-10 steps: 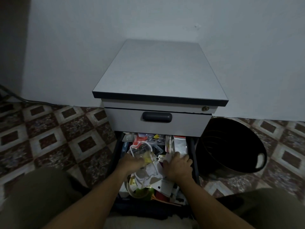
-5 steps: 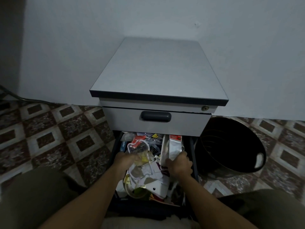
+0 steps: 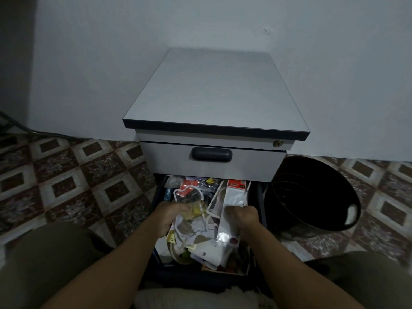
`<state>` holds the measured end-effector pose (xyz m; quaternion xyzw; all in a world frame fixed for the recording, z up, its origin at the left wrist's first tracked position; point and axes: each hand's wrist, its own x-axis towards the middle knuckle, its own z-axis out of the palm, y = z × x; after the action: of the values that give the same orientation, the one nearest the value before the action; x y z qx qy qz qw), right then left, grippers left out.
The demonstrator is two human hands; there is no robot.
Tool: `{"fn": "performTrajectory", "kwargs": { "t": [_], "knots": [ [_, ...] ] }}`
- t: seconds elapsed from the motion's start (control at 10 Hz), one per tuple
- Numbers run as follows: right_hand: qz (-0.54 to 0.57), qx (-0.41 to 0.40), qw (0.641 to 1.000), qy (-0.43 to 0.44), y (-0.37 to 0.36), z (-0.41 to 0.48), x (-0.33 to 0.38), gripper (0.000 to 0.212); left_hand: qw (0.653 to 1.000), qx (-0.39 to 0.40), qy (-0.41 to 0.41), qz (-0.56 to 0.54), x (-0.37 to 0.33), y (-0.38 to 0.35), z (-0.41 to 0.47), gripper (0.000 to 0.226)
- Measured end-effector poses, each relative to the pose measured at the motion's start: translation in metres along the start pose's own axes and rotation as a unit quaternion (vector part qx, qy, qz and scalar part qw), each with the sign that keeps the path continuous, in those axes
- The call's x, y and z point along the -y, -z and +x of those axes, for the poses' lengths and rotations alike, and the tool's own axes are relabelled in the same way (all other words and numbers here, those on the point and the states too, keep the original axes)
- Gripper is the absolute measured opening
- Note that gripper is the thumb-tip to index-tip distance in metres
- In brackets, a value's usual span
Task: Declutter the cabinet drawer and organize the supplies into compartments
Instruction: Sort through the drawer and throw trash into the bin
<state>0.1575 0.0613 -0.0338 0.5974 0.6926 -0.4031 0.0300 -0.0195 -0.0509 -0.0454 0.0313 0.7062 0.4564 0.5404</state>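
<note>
Far left: thin black cable (image 3: 33, 131) runs along the wall base over glossy brown-and-cream diamond-patterned floor tiles (image 3: 66, 186). Centre: boxy grey laminate cabinet (image 3: 214, 97), dark edge band, upper drawer closed, rounded dark plastic handle (image 3: 211, 154). Below it, the open dark-walled lower drawer (image 3: 189, 278) holds a loose heap of packets, cards and tape. Left hand (image 3: 166, 217) curls around a crinkled clear plastic bag (image 3: 189, 197) with yellow contents, over the drawer's left half. Right hand (image 3: 242, 219) grips a glossy white flat packet (image 3: 235, 197), red-labelled top, in the right half. Far right: round black ribbed plastic bin (image 3: 312, 197) on the floor.
</note>
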Motion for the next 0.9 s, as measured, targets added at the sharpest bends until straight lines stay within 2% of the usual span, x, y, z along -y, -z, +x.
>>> {"fn": "performTrajectory", "kwargs": {
  "t": [0.1, 0.2, 0.4, 0.5, 0.7, 0.8, 0.9],
  "knots": [
    [0.274, 0.003, 0.957, -0.097, -0.004, 0.01, -0.01, 0.015, 1.0, -0.024, -0.013, 0.008, -0.002, -0.002, -0.001, 0.019],
    [0.319, 0.019, 0.943, -0.095, -0.005, 0.017, -0.016, 0.032, 0.999, -0.032, 0.0, 0.002, -0.001, 0.004, 0.003, 0.026],
    [0.33, 0.055, 0.937, -0.102, -0.002, 0.025, -0.023, 0.028, 0.998, -0.059, 0.019, 0.013, -0.001, 0.01, 0.002, 0.031],
    [0.356, 0.049, 0.926, -0.118, -0.001, 0.02, -0.024, 0.027, 0.998, -0.058, 0.023, -0.002, -0.001, 0.013, 0.003, 0.052],
    [0.399, 0.081, 0.907, -0.112, -0.003, 0.011, -0.024, 0.021, 0.999, -0.038, 0.025, -0.023, 0.01, 0.013, 0.027, 0.076],
    [0.42, 0.091, 0.897, -0.105, -0.004, 0.011, -0.021, 0.018, 0.999, -0.044, 0.005, -0.029, 0.005, 0.007, 0.013, 0.048],
    [0.421, 0.066, 0.901, -0.086, -0.01, 0.013, -0.021, 0.023, 0.999, -0.03, 0.003, -0.023, 0.003, 0.003, 0.006, 0.031]
  ]
}}
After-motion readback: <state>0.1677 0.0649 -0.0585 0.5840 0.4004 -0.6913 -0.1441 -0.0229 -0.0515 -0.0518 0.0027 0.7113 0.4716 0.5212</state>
